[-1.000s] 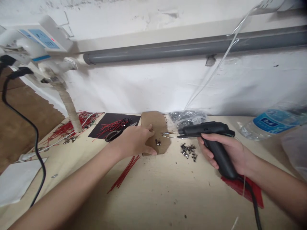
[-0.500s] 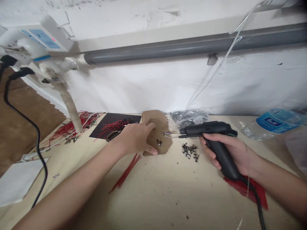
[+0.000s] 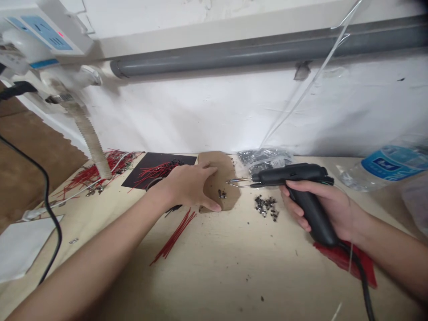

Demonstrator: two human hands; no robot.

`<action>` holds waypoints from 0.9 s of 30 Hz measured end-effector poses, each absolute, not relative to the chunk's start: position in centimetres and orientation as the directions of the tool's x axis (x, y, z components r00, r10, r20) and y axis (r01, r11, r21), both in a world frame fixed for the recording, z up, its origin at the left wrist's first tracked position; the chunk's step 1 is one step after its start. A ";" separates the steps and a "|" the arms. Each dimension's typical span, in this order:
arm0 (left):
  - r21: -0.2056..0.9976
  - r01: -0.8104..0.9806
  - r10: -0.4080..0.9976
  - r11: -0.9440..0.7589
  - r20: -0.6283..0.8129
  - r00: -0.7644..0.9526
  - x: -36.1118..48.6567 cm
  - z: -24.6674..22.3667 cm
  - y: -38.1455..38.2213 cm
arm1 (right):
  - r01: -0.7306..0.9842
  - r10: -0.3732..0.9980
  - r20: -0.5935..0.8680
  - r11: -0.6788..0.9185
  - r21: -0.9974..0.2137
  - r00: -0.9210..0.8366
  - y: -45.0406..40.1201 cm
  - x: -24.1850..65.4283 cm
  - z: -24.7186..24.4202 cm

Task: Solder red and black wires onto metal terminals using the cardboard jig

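Note:
My right hand (image 3: 321,205) is wrapped around the grip of a black soldering gun (image 3: 290,176), with its metal tip pointing left over a brown cardboard piece (image 3: 222,167). My left hand (image 3: 190,183) spreads its fingers across the left part of that cardboard, thumb apart, with nothing visible in it. Small dark metal parts (image 3: 221,194) lie on the cardboard near the thumb. Below the left hand are several red wires (image 3: 175,236). A dark loop-shaped handle (image 3: 153,183) shows partly behind the left wrist.
Small metal parts (image 3: 265,207) lie under the soldering gun. A bag of parts (image 3: 264,157) rests by the wall. More red wires lie on a black sheet (image 3: 133,176) and in a pile (image 3: 87,171). A water bottle (image 3: 384,167) is at right, a hose (image 3: 88,138) at left.
The camera view has shifted slightly. My left hand has moved a little on the cardboard, and dark wire ends now show beneath it. The soldering gun stays in my right hand.

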State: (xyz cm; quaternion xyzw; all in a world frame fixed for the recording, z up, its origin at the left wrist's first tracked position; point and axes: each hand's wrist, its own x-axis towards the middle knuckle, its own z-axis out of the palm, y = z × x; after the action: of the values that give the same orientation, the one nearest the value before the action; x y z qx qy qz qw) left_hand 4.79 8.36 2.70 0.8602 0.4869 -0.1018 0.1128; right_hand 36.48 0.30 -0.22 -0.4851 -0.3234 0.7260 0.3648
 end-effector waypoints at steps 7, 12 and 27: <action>0.078 0.869 0.822 -0.488 -0.295 0.488 5.0 2.8 8.3 | -0.198 0.844 -0.477 -0.526 -0.827 -0.247 0.2 36.3 0.0; 0.086 0.864 0.816 -0.496 -0.293 0.498 4.8 2.4 8.5 | -0.197 0.859 -0.448 -0.497 -0.845 -0.247 0.4 36.1 0.0; 0.083 0.866 0.813 -0.493 -0.309 0.493 5.1 2.7 8.6 | -0.176 0.844 -0.484 -0.525 -0.833 -0.230 0.4 36.5 -0.4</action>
State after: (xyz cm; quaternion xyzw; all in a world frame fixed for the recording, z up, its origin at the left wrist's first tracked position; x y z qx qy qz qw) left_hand 5.12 8.56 2.68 0.8564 0.4903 -0.1150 0.1143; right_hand 36.53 0.39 -0.43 -0.5065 -0.3300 0.7113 0.3586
